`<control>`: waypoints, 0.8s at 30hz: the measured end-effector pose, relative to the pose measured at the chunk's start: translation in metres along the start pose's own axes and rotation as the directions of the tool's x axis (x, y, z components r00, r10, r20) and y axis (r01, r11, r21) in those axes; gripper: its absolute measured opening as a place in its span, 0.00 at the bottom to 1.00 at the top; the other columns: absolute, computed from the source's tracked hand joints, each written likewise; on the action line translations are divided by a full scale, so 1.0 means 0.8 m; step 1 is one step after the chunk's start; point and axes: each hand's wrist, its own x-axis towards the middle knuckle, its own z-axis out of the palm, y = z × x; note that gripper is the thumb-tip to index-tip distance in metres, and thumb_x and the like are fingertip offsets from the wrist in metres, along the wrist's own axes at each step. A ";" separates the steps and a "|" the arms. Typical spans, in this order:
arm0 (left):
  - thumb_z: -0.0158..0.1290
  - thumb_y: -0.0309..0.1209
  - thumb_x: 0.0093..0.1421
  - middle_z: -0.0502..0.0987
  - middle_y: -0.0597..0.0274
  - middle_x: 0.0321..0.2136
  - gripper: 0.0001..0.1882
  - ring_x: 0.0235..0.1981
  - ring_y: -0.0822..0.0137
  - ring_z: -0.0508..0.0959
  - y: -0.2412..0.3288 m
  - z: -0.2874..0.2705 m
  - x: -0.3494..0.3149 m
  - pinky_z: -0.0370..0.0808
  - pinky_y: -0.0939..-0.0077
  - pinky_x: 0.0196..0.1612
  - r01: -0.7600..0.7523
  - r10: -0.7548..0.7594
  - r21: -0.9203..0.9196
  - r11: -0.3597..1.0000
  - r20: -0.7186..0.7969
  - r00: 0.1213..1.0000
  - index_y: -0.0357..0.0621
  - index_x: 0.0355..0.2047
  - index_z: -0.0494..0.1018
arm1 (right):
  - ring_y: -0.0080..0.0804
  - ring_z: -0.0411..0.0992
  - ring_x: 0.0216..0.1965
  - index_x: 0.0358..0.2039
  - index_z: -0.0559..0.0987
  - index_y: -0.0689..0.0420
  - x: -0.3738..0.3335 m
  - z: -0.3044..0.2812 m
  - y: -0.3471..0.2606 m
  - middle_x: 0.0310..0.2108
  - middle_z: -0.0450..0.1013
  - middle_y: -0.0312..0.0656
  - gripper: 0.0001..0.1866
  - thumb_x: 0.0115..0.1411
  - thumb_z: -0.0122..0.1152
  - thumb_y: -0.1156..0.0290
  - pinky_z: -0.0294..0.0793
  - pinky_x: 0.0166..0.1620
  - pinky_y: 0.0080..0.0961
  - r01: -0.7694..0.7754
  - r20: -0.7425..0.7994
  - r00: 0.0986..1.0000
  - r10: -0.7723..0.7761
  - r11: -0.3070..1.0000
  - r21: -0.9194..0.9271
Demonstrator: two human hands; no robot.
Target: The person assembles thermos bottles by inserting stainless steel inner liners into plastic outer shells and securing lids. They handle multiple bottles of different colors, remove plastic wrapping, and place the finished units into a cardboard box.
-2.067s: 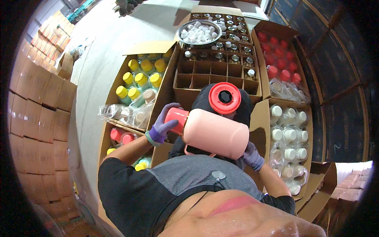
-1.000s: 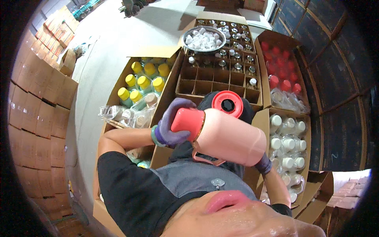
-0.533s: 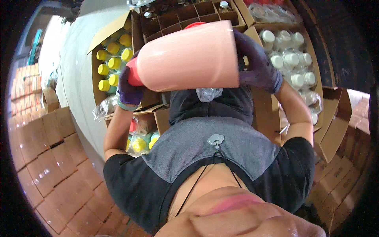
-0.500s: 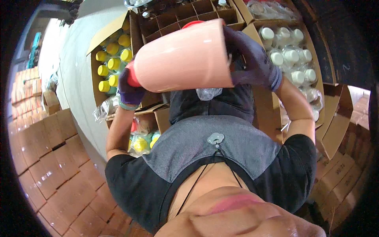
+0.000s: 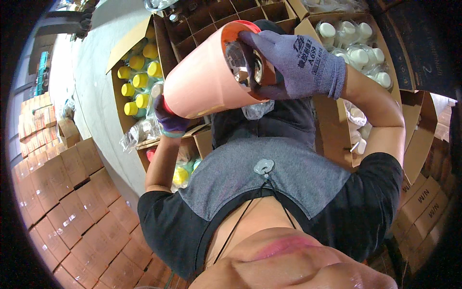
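A pink tapered plastic container (image 5: 199,77) is held up tilted before my chest, with its wide mouth facing right. Clear, shiny things show inside it, but I cannot make out their kind. My left hand (image 5: 168,114), in a purple glove, is closed round the narrow lower end, where a bit of red shows. My right hand (image 5: 293,65), in a matching glove, is at the mouth, its fingers curled over the rim and partly inside. More red, the edge of a red piece (image 5: 250,25), shows behind the rim.
A carton of yellow-capped bottles (image 5: 139,81) stands to the left, one of white-capped bottles (image 5: 358,57) to the right. A divided carton (image 5: 204,34) lies ahead. Stacked boxes (image 5: 82,207) fill the lower left; a clear plastic bag (image 5: 139,135) lies near my left wrist.
The container has turned so that its mouth shows more toward me. My right hand has rolled over, its back now in view, and its fingers reach over the rim.
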 end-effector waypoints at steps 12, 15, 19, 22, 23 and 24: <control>0.52 0.50 0.53 0.68 0.52 0.58 0.36 0.60 0.51 0.67 0.007 0.057 -0.023 0.61 0.50 0.62 -0.114 0.115 -0.032 0.993 0.004 0.993 0.44 0.59 0.63 | 0.60 0.69 0.44 0.56 0.63 0.63 0.002 0.025 0.036 0.43 0.68 0.59 0.43 0.44 0.67 0.53 0.71 0.48 0.44 0.178 -0.173 0.975 -0.143 0.962 0.207; 0.54 0.47 0.51 0.70 0.50 0.55 0.36 0.57 0.51 0.69 0.007 0.087 -0.032 0.64 0.51 0.61 -0.034 0.024 -0.345 0.938 -0.034 0.999 0.44 0.58 0.62 | 0.61 0.67 0.50 0.59 0.63 0.61 -0.012 0.031 0.041 0.49 0.68 0.59 0.45 0.44 0.69 0.54 0.68 0.54 0.44 0.216 -0.210 0.963 -0.171 0.954 0.210; 0.59 0.43 0.47 0.72 0.49 0.49 0.34 0.50 0.53 0.74 0.033 0.107 -0.026 0.72 0.58 0.54 -0.272 0.253 0.102 0.957 0.169 0.953 0.43 0.53 0.63 | 0.59 0.64 0.56 0.60 0.64 0.60 -0.034 0.052 0.056 0.56 0.65 0.56 0.46 0.42 0.73 0.56 0.63 0.59 0.45 0.218 -0.242 0.958 -0.154 0.940 0.262; 0.59 0.43 0.47 0.72 0.50 0.48 0.34 0.50 0.53 0.74 0.040 0.118 -0.039 0.72 0.58 0.54 -0.332 0.311 0.157 0.930 0.142 0.940 0.43 0.53 0.63 | 0.57 0.64 0.56 0.59 0.65 0.60 -0.035 0.051 0.050 0.56 0.65 0.56 0.46 0.41 0.75 0.57 0.62 0.60 0.44 0.191 -0.260 0.958 -0.120 0.945 0.266; 0.59 0.42 0.47 0.72 0.50 0.48 0.34 0.51 0.53 0.74 0.038 0.118 -0.039 0.72 0.58 0.54 -0.333 0.313 0.121 0.935 0.155 0.937 0.44 0.53 0.63 | 0.57 0.64 0.57 0.59 0.66 0.60 -0.034 0.051 0.049 0.56 0.65 0.55 0.46 0.41 0.75 0.57 0.62 0.60 0.44 0.189 -0.271 0.956 -0.112 0.942 0.278; 0.59 0.42 0.47 0.71 0.50 0.48 0.34 0.51 0.53 0.73 0.037 0.117 -0.038 0.72 0.58 0.54 -0.344 0.324 0.124 0.931 0.156 0.933 0.44 0.53 0.63 | 0.56 0.64 0.57 0.58 0.66 0.61 -0.034 0.051 0.049 0.57 0.64 0.55 0.45 0.41 0.75 0.57 0.62 0.60 0.44 0.186 -0.283 0.954 -0.102 0.939 0.290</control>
